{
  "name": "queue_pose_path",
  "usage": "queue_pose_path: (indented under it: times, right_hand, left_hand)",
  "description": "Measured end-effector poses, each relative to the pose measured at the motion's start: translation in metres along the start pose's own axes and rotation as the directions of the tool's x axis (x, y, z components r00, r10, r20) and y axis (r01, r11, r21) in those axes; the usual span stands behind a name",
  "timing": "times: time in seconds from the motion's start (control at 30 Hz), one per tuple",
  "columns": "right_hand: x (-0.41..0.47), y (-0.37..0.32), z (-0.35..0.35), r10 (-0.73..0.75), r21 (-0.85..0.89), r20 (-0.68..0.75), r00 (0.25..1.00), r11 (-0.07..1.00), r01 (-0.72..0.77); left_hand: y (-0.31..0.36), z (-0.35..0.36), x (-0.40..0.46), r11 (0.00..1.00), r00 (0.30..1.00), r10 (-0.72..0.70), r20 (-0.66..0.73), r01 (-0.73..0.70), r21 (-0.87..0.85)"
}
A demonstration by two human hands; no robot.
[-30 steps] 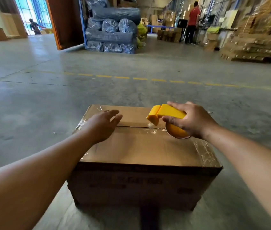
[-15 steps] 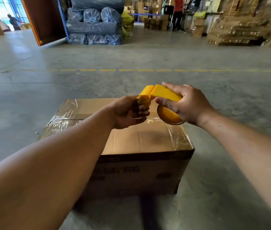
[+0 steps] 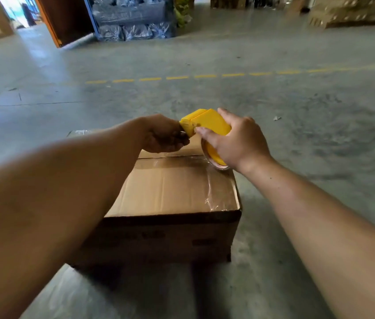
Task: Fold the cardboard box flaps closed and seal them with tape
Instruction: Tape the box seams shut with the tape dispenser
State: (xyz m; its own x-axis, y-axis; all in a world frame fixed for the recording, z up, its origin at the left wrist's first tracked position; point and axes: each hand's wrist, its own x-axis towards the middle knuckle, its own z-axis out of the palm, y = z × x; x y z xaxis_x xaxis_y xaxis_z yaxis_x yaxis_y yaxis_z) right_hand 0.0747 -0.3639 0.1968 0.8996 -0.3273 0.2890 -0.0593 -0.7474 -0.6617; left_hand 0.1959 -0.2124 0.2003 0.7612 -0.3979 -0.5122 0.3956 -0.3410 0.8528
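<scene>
Since the earlier frame, both hands have stayed at the yellow tape dispenser (image 3: 207, 124) while the view has tipped down, cutting off the far stacks. Concrete floor (image 3: 297, 111) surrounds the cardboard box (image 3: 170, 196), which sits on it with flaps folded flat and clear tape glinting along its centre seam and right edge. Its left half is hidden behind the left forearm, and the print on its front face is too dark to read. Above the box's far half, the right hand (image 3: 239, 143) grips the dispenser, fingers wrapped over its body. At the dispenser's front end the left hand (image 3: 163, 134) is curled; whether it pinches tape there is hard to make out.
</scene>
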Motion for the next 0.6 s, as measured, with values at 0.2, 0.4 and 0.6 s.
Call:
queue_pose_path:
  times: [0.2,0.4,0.6]
  right_hand:
    - [-0.015,-0.002,0.014,-0.008,-0.072,-0.011,1.000,0.997,0.007]
    - [-0.020,-0.007,0.017,0.026,-0.082,-0.109,0.994,0.996,-0.036]
    - [-0.008,-0.031,0.032,0.085,-0.180,-0.123,0.989,0.978,-0.106]
  left_hand:
    - [0.010,-0.023,0.036,0.968,0.989,0.069,0.134,-0.099,0.231]
    - [0.043,-0.024,0.065,0.916,0.949,0.018,0.315,-0.142,0.374]
    - [0.062,-0.035,0.092,0.823,0.909,-0.056,0.413,-0.192,0.535]
